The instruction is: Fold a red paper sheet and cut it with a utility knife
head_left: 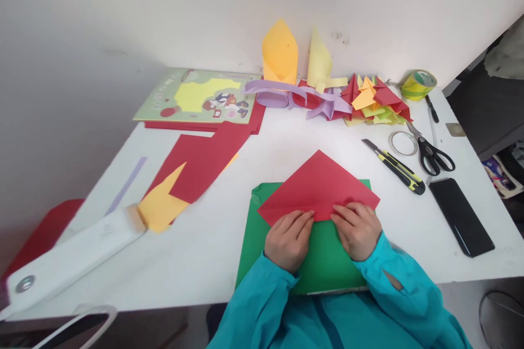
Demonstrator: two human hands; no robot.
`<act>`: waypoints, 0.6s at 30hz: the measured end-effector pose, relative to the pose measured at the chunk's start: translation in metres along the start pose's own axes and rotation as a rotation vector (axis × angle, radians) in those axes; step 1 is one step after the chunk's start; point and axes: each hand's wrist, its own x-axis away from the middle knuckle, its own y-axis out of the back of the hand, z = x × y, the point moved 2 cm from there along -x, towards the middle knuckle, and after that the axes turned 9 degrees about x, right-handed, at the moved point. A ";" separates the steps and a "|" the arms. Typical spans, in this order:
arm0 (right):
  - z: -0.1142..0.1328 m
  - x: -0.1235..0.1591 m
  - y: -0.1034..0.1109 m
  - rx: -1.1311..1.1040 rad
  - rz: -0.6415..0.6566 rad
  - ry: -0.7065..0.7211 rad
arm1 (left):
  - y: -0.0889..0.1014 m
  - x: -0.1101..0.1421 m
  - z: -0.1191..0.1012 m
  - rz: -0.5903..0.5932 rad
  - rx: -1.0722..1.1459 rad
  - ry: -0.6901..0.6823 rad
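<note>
A sheet of red paper (317,185) lies over a green board (327,262) in front of me, one corner pointing away and its near edge folded. My left hand (289,240) has curled fingers on the left part of that folded edge, pinching it. Along the right part of the same edge, my right hand (357,230) grips the paper with bent fingers. Both thumbs are mostly hidden. A gap with bare paper edge shows between the two hands.
To the right lie a utility knife (395,167), scissors (434,152), a tape roll (403,143) and a black phone (462,217). Folded paper pieces (374,99) stand along the wall. Red offcuts (196,161), a paper pad (164,103) and a white device (77,253) are at left.
</note>
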 end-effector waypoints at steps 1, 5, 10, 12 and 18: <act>-0.005 0.002 0.002 -0.004 0.012 -0.004 | 0.000 0.000 0.000 -0.003 0.003 0.003; -0.028 0.016 0.012 -0.012 0.034 -0.026 | 0.001 0.000 0.001 -0.011 0.017 0.008; -0.047 0.033 0.017 -0.012 0.025 -0.083 | 0.002 -0.002 0.001 -0.005 0.022 0.013; -0.049 0.035 0.018 -0.005 0.016 -0.099 | 0.002 -0.002 0.001 -0.001 0.024 0.016; -0.052 0.030 0.025 0.089 -0.008 -0.087 | 0.002 0.000 0.002 0.011 0.025 0.020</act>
